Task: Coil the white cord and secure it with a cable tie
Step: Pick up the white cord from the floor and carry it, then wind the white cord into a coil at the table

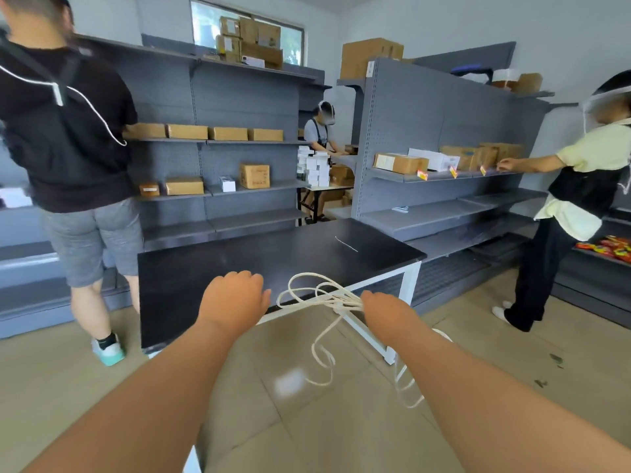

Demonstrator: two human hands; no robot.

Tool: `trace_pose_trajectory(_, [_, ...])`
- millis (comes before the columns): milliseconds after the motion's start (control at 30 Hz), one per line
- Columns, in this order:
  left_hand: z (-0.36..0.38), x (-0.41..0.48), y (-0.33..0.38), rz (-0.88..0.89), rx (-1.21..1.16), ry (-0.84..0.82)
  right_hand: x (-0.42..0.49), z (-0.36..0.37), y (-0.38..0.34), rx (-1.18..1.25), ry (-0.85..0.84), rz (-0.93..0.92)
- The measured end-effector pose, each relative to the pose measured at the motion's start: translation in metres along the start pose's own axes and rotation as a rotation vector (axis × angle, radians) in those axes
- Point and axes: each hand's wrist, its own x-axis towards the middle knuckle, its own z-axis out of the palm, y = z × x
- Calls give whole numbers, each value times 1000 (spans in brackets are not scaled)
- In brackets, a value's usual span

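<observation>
While the right hand grips the slack-looped white cord, the left hand curls empty.

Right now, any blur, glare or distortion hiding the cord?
Head view: wide-angle bends the shelves at the edges; glare patch on the floor beside the hanging cord; cord smeared where the right hand grips it, loops elsewhere readable.

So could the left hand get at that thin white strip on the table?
Probably yes: the left hand looks empty, and the strip lies alone on the bare table, though toward its far side.
</observation>
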Motion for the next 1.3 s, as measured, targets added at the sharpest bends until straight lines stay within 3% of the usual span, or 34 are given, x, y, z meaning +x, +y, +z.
trace_pose_trajectory(400, [68,135,-12,-82,6,-42,182,-12,27,71,10,-61])
trace_pose_trajectory(533, [101,193,-37,-123,-27,-18,254,-13,14,55,83,-122])
trace_pose_trajectory(967, [202,379,-176,-289,13,-46,512,-20,-107,134,128,-329])
trace_pose_trajectory(1300, [243,382,-251,-509,58,-164,600,10,-208,190,122,-530])
